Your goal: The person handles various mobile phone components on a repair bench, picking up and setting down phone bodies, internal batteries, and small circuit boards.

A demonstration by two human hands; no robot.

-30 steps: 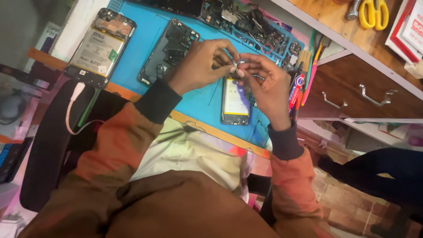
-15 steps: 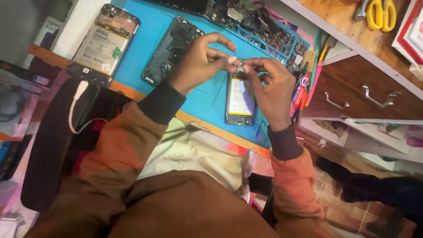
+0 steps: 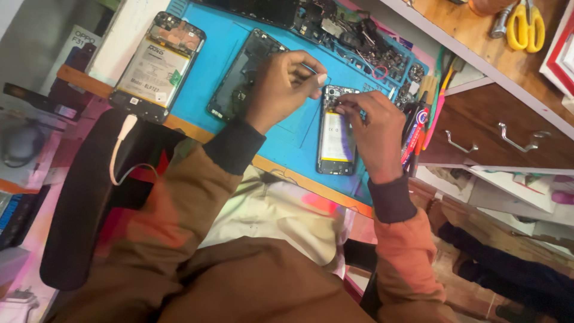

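Right hand (image 3: 373,134) pinching at the top of an opened phone (image 3: 336,139) (back cover off). Left hand (image 3: 284,84) pinching a thin tool (image 3: 312,70) just above, over the blue mat (image 3: 203,78).

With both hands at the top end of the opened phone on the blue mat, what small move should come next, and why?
Probably lower the thin tool in the left hand onto the phone's top end. The right hand's fingertips already press there, and the tool tip hovers just above; what it holds is too small to tell.

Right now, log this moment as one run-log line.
left hand: pinching thin tool | right hand: fingertips on opened phone top | surface: blue repair mat | nearby: battery-exposed phone
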